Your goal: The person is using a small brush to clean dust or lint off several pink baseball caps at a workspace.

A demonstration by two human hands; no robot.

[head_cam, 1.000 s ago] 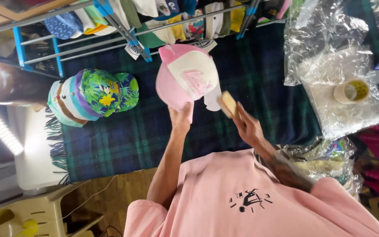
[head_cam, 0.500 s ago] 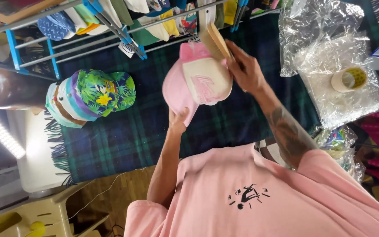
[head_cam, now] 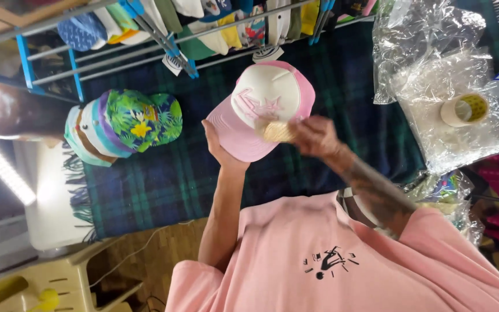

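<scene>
Holding a pink and cream cap (head_cam: 264, 110) above the dark plaid blanket (head_cam: 163, 179), the left hand (head_cam: 218, 147) has a closed grip on the edge of the pink brim. The cap's long axis runs on a slant, with the brim pointing down and toward the person and the cream front panel facing up at the camera. The right hand (head_cam: 313, 136) is closed around a small pale brush (head_cam: 275, 132), which lies against the cap where the brim meets the front panel; the hand is blurred, so the fingers cannot be told apart.

Left of the cap, a stack of caps (head_cam: 122, 127) with a green flowered one on top rests on the blanket, well apart from it. Beyond the cap, a metal rack (head_cam: 163, 40) with blue joints carries a row of more caps. Right of the cap, a roll of tape (head_cam: 463, 110) sits on crumpled clear plastic bags (head_cam: 434, 69). Below the cap, the person's pink shirt (head_cam: 330, 260) fills the bottom of the head view.
</scene>
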